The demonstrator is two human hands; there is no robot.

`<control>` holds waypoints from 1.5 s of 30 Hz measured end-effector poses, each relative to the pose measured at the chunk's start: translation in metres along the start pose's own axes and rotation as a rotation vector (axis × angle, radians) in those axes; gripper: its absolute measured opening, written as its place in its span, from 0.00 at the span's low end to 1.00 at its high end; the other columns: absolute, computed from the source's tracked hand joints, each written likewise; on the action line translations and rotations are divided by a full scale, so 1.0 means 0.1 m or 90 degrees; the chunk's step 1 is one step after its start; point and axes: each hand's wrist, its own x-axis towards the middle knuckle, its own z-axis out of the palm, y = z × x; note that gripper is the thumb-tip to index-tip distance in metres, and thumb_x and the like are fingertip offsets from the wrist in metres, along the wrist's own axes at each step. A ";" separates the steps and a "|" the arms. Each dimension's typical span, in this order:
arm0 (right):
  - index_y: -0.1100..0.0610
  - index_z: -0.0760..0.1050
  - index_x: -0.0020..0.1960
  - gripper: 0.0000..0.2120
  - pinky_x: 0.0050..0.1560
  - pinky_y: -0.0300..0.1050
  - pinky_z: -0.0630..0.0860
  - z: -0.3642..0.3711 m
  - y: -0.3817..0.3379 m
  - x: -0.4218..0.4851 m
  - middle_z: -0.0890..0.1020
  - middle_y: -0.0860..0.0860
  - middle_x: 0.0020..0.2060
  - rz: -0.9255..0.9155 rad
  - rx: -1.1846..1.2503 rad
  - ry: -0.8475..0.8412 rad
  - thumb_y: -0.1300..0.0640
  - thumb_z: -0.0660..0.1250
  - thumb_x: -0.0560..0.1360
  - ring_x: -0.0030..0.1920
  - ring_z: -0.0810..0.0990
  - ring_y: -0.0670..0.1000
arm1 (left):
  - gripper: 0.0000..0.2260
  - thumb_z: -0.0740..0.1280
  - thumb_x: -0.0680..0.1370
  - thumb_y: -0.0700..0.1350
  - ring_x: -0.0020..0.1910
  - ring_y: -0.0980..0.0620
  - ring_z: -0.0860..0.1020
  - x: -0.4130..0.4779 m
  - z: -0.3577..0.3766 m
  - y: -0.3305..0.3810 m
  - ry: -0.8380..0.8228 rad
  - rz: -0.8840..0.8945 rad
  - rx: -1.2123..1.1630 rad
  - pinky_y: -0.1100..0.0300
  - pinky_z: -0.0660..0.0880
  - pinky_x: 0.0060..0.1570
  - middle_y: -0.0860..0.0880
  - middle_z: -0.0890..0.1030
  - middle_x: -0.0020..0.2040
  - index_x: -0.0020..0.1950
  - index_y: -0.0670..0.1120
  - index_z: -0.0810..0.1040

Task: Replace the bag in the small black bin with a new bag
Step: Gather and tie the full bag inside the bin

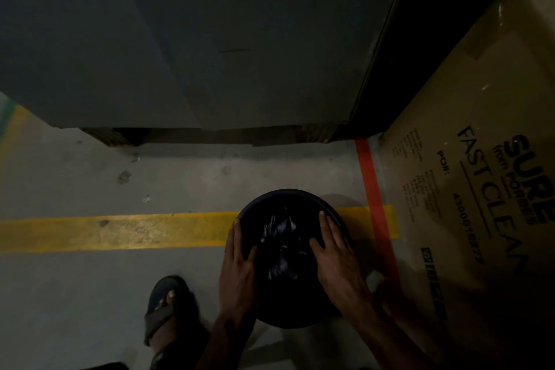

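A small round black bin [286, 196] stands on the concrete floor, seen from above, straddling a yellow floor stripe. A shiny black bag [282, 237] lies crumpled inside it. My left hand [238, 264] grips the bin's left rim, fingers outside and thumb hooked inward. On the right rim rests my right hand [333, 252], fingers stretched along the edge and thumb inside against the bag. The light is dim and the bin's lower wall is hidden by my arms.
A tall cardboard box [468, 159] printed "SURE FAST CLEAN" stands close on the right. A dark grey cabinet or panel [195, 39] fills the space ahead. A yellow stripe [120, 233] and red tape [374, 192] mark the floor. My sandalled foot [166, 306] is lower left.
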 end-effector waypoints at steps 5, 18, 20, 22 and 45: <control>0.57 0.81 0.51 0.15 0.61 0.58 0.78 0.06 -0.02 -0.10 0.65 0.63 0.76 0.022 0.025 0.065 0.65 0.74 0.65 0.77 0.61 0.64 | 0.17 0.65 0.72 0.39 0.76 0.33 0.62 0.03 -0.04 0.08 -0.016 -0.009 -0.025 0.42 0.80 0.57 0.31 0.66 0.75 0.58 0.37 0.81; 0.59 0.74 0.55 0.10 0.61 0.49 0.77 0.01 0.03 -0.15 0.68 0.54 0.72 -0.004 0.204 0.229 0.61 0.55 0.81 0.65 0.76 0.58 | 0.23 0.56 0.84 0.43 0.78 0.46 0.63 0.02 -0.22 0.21 0.084 -0.131 -0.350 0.50 0.65 0.74 0.48 0.62 0.80 0.79 0.49 0.60; 0.58 0.72 0.56 0.13 0.57 0.45 0.77 -0.08 -0.02 -0.15 0.70 0.53 0.71 0.013 0.265 0.289 0.56 0.49 0.84 0.62 0.77 0.54 | 0.23 0.54 0.83 0.48 0.75 0.48 0.68 0.05 -0.34 0.31 0.094 -0.184 -0.417 0.47 0.69 0.71 0.49 0.67 0.78 0.79 0.55 0.60; 0.56 0.70 0.57 0.09 0.57 0.42 0.77 -0.17 -0.05 -0.14 0.73 0.53 0.70 0.027 0.286 0.331 0.58 0.52 0.82 0.64 0.76 0.52 | 0.23 0.55 0.82 0.50 0.70 0.49 0.74 0.09 -0.45 0.39 0.125 -0.200 -0.468 0.51 0.73 0.67 0.49 0.74 0.73 0.78 0.56 0.62; 0.54 0.71 0.59 0.08 0.37 0.43 0.66 -1.38 -1.71 1.01 0.82 0.56 0.45 -0.034 0.390 0.312 0.59 0.58 0.80 0.45 0.80 0.58 | 0.14 0.59 0.71 0.33 0.40 0.48 0.75 0.84 -1.90 -0.91 0.459 -0.182 -0.348 0.53 0.66 0.35 0.44 0.79 0.42 0.55 0.41 0.71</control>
